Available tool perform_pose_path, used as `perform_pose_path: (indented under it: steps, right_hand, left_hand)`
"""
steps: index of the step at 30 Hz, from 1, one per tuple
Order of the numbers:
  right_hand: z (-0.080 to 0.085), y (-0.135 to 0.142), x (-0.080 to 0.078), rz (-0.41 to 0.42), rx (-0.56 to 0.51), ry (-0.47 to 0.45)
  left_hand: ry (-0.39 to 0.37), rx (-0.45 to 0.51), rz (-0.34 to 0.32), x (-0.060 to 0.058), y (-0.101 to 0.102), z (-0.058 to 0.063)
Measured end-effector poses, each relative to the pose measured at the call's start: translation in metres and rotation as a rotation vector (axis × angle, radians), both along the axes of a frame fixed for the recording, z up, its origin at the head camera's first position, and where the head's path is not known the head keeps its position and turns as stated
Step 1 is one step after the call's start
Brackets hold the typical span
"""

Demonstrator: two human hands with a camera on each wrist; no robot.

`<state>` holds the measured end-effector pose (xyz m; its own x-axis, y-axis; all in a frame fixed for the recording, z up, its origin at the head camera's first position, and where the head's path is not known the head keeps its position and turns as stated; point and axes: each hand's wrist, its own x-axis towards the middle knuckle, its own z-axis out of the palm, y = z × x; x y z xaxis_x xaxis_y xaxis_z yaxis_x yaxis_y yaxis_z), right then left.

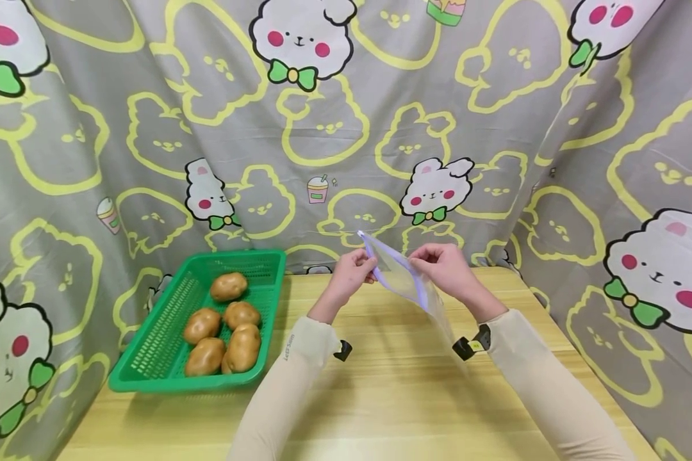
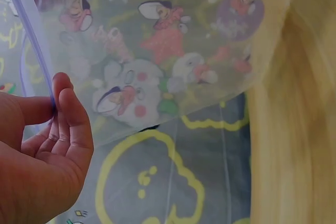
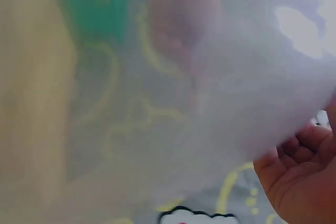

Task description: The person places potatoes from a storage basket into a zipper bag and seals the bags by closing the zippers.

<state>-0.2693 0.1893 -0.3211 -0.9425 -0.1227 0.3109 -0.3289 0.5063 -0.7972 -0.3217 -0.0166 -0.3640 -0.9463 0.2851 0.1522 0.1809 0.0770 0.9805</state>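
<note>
A translucent zip bag [image 1: 405,283] with a purple zip strip hangs between my two hands above the table, its mouth spread apart. My left hand [image 1: 348,275] pinches one side of the zip edge between thumb and fingers. On the opposite side, my right hand [image 1: 448,272] pinches the other edge of the mouth. Cartoon figures and a star are printed on the bag [image 2: 173,51] in the left wrist view. In the right wrist view, the milky plastic [image 3: 147,119] fills most of the picture and partly hides the fingertips of the right hand [image 3: 304,177].
A green plastic basket [image 1: 190,383] stands on the left of the wooden table [image 1: 380,410]. Several potatoes [image 1: 243,347] lie in it. A grey curtain [image 1: 334,141] with cartoon prints hangs behind the table and at both sides.
</note>
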Motion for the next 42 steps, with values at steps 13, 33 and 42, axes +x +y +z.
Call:
perform_pose_path:
  steps: [13, 33, 42]
  right_hand:
    - [-0.035, 0.000, -0.007, 0.171, -0.050, -0.180]
    - [-0.057, 0.004, -0.012, 0.297, 0.044, -0.160]
    - [-0.065, -0.003, -0.017, 0.296, -0.031, -0.189]
  left_hand:
    - [0.025, -0.102, 0.025, 0.000, -0.013, -0.016]
    - [0.070, -0.196, -0.027, 0.003, -0.030, -0.033]
    - [0.095, -0.184, 0.008, 0.004, -0.026, -0.036]
